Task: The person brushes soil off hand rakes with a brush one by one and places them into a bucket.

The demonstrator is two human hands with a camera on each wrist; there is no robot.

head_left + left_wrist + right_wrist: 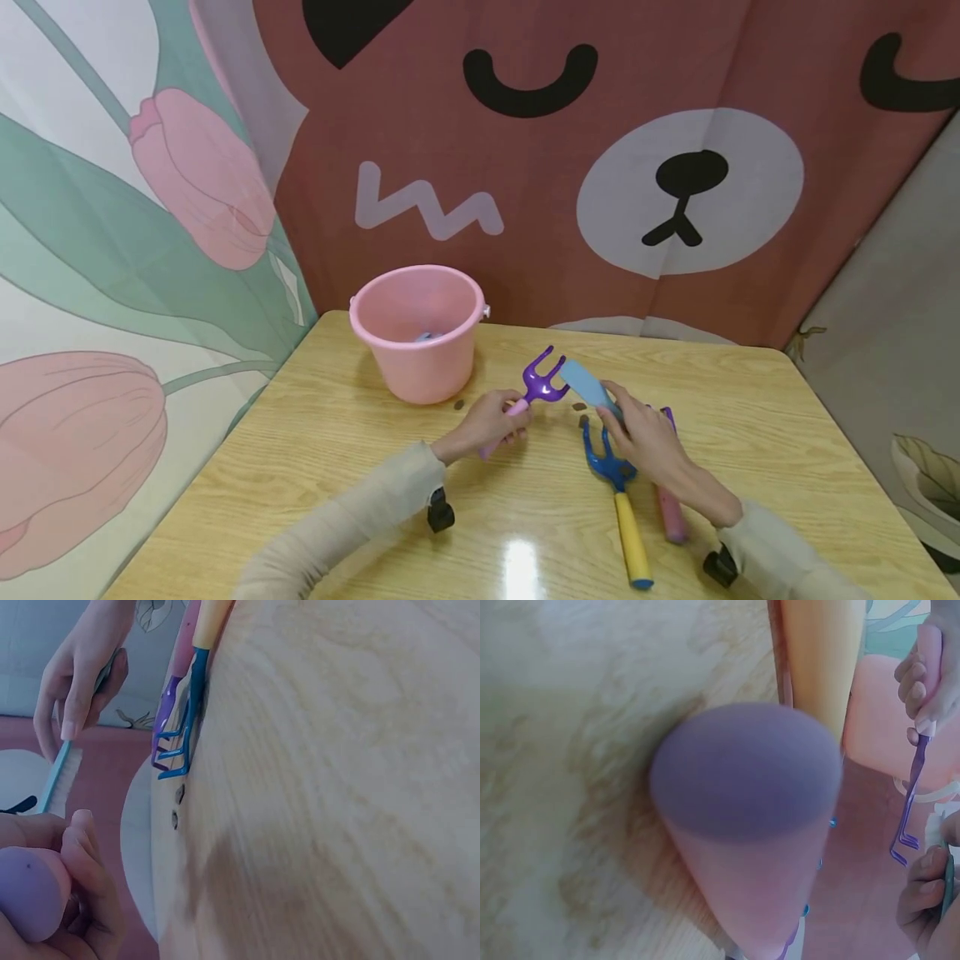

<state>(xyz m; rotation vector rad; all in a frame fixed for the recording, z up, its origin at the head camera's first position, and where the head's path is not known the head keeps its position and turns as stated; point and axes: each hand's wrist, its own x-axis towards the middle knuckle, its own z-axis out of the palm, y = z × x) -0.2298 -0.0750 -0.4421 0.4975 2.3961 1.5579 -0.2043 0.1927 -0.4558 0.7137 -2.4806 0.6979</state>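
Note:
My left hand [489, 421] grips the pink handle of a small purple garden fork [542, 385], its prongs raised and pointing away from me. Opposite it, my right hand [651, 429] pinches a light blue brush [588, 387]. White bristles [70, 774] show along the brush in the left wrist view. The brush's end meets the fork's prongs in the head view, above the table. Under my right hand lies a blue garden fork [611, 468] with a yellow handle. Beside that is another purple tool with a pink handle [672, 515], partly hidden by my right hand.
A pink bucket [423, 371] stands at the back left of the wooden table [360, 500], with something grey-blue [427, 337] inside. Small dark bits [579, 407] lie near the blue fork, and another bit [459, 404] is by the bucket. A printed cloth [540, 167] hangs behind.

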